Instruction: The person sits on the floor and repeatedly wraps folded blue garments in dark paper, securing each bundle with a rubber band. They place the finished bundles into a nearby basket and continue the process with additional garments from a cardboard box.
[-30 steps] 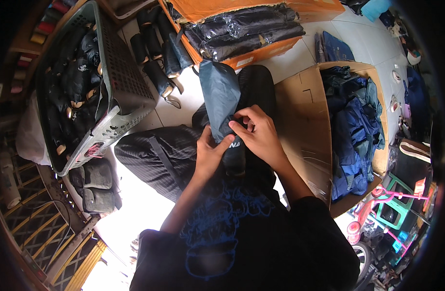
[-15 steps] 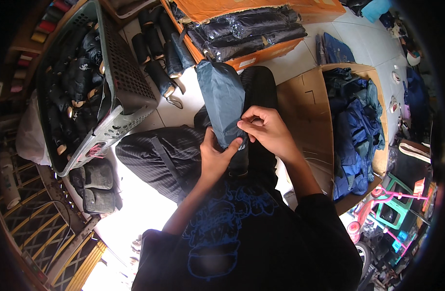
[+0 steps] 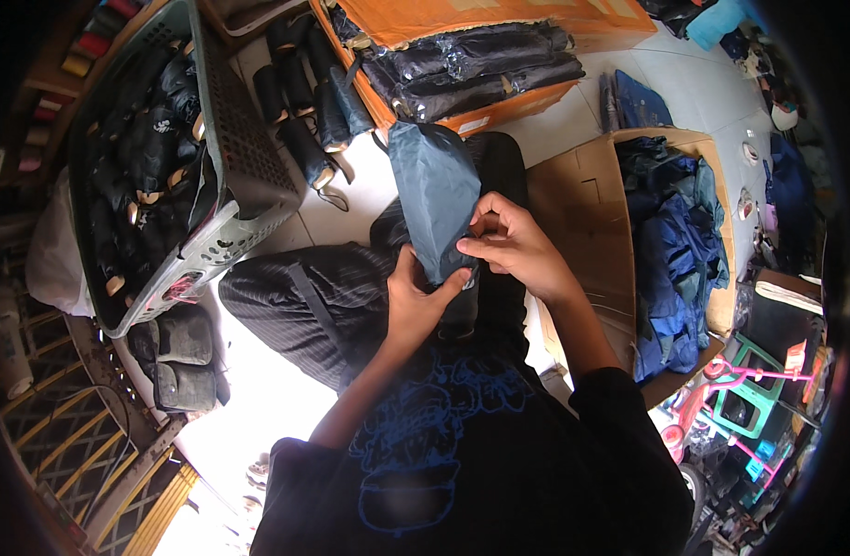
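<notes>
Gripping the lower end of a blue-grey fabric sleeve (image 3: 434, 190), the left hand (image 3: 419, 298) has its thumb and fingers clamped on the cloth; the right hand (image 3: 516, 243) pinches the right edge, thumb and fingertips together. The sleeve is located over the striped trousers (image 3: 300, 287), before the torso, its upper end near an orange carton (image 3: 499, 17). A grey perforated basket (image 3: 230, 232) at left contains dark rolled bundles (image 3: 153, 157). At right, a cardboard box (image 3: 578, 208) holds crumpled blue cloth (image 3: 675, 269).
</notes>
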Action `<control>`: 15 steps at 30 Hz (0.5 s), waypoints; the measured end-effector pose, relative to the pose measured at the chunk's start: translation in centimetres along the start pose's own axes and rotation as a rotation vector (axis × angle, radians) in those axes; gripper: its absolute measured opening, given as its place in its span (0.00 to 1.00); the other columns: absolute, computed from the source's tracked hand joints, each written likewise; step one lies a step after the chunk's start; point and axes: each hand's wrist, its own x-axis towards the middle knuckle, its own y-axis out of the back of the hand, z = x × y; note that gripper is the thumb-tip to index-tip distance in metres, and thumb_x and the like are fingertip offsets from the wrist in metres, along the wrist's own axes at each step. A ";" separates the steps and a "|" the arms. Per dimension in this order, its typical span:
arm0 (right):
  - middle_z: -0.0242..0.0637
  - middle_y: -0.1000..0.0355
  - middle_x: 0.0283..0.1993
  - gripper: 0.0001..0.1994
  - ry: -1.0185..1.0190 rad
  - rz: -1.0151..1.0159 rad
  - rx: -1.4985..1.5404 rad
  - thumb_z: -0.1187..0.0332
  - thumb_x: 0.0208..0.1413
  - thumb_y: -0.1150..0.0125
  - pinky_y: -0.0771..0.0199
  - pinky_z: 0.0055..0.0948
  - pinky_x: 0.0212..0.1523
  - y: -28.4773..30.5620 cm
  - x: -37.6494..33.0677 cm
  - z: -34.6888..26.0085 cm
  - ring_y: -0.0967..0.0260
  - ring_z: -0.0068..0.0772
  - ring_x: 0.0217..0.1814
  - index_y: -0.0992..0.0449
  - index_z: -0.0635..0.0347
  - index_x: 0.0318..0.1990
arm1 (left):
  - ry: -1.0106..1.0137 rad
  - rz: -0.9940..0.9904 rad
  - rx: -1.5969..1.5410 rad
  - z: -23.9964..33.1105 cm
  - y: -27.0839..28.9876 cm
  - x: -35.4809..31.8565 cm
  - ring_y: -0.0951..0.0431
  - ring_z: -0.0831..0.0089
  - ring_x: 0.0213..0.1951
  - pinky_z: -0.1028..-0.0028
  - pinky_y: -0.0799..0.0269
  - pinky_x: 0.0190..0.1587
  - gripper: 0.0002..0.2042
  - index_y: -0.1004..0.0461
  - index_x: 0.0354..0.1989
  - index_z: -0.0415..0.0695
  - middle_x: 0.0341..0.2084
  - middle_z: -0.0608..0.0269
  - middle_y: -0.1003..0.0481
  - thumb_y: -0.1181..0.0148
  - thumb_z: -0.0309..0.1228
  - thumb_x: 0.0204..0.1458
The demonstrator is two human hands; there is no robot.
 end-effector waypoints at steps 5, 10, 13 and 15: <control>0.30 0.32 0.29 0.13 0.042 0.013 -0.101 0.74 0.47 0.33 0.38 0.20 0.24 0.0 -0.1 -0.2 0.37 0.16 0.28 0.32 0.61 0.37 | 0.018 -0.041 -0.013 -0.1 0.1 -0.1 0.25 0.77 0.38 0.76 0.29 0.43 0.18 0.33 0.41 0.35 0.34 0.57 0.24 0.31 0.25 0.44; 0.31 0.31 0.24 0.10 0.159 0.069 -0.307 0.72 0.48 0.32 0.35 0.20 0.26 0.8 -0.3 0.8 0.37 0.16 0.24 0.28 0.64 0.32 | 0.037 -0.046 -0.023 0.5 0.2 -0.1 0.25 0.77 0.40 0.76 0.29 0.45 0.18 0.33 0.42 0.35 0.35 0.57 0.24 0.32 0.24 0.45; 0.28 0.33 0.22 0.08 0.108 0.100 -0.431 0.71 0.51 0.34 0.38 0.18 0.24 0.1 -1.3 -1.0 0.41 0.13 0.22 0.28 0.64 0.29 | 0.028 -0.055 -0.077 0.9 0.6 0.0 0.25 0.77 0.41 0.75 0.30 0.46 0.18 0.34 0.43 0.34 0.37 0.57 0.24 0.33 0.23 0.46; 0.27 0.33 0.22 0.08 0.126 0.104 -0.419 0.71 0.53 0.35 0.39 0.18 0.22 -0.3 -1.8 -0.9 0.41 0.12 0.22 0.28 0.63 0.28 | 0.027 -0.074 -0.084 0.8 0.7 -0.1 0.25 0.76 0.42 0.75 0.30 0.47 0.18 0.34 0.44 0.34 0.38 0.57 0.25 0.34 0.22 0.46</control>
